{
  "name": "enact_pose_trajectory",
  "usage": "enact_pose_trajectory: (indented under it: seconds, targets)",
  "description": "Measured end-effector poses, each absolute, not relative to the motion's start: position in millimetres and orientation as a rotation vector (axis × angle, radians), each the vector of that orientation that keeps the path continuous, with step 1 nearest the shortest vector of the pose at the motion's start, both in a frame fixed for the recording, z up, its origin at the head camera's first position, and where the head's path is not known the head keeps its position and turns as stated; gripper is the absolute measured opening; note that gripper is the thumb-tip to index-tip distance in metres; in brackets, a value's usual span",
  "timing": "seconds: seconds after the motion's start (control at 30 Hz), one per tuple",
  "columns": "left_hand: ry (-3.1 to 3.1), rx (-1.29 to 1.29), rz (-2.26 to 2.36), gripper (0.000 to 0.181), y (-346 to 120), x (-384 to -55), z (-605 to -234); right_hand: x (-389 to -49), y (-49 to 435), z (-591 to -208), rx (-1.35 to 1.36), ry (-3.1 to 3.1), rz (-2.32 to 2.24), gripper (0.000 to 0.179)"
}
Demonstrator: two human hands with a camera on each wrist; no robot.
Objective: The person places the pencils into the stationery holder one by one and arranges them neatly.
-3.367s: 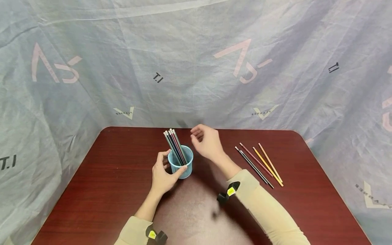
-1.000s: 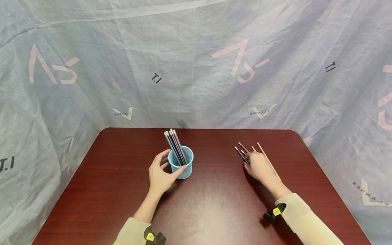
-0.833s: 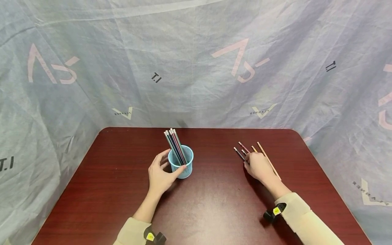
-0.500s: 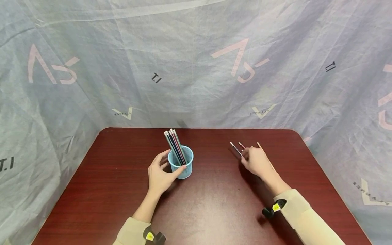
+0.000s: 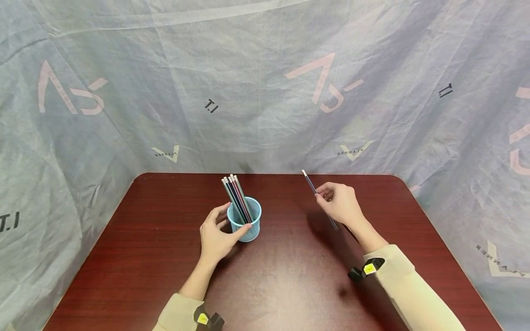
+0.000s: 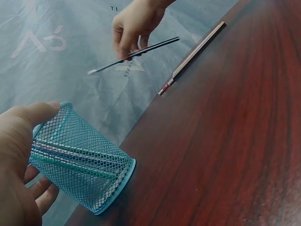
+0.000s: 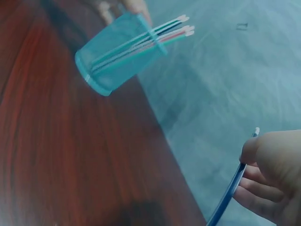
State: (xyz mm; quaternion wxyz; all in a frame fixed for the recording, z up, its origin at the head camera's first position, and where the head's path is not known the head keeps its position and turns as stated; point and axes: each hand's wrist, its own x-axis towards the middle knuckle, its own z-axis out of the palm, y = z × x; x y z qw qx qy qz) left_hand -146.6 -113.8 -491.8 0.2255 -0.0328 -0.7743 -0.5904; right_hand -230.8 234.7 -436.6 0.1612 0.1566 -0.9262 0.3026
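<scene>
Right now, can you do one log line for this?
left hand: holds mesh cup; right hand: pinches dark pencil above table; cup: pencils inside; loose pencils: on table

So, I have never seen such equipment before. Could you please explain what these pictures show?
There is no robot here: a person works bare-handed. The wide picture comes from a camera on the person's head, looking forward and down. The other two come from small wrist cameras, one per side. The left hand holds a light blue mesh cup on the red-brown table; several pencils lean inside it. The right hand pinches one dark pencil above the table. More pencils lie on the table; the right arm mostly hides them in the wide picture, but the left wrist picture shows them. A grey printed cloth hangs behind.
</scene>
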Motion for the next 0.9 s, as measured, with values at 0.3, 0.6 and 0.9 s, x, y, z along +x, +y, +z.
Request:
enact_pose_trajectory:
  seconds: [0.3,0.6,0.9]
  targets:
    - [-2.135,-0.104,-1.63,0.073,-115.0,-146.8,-492.2,-233.9,211.4,-418.7,0.495,-2.64,1.048,0.005]
    - [-2.14,-0.117,-1.632,0.072,-115.5,-147.8,-492.5,-234.8,185.7,-402.3,0.557,-2.567,1.083,0.006]
    - [-2.143,-0.114,-1.62,0.073,-115.3,-147.2,-491.5,-231.8,163.7,-387.0,0.638,-2.477,1.153,0.006]
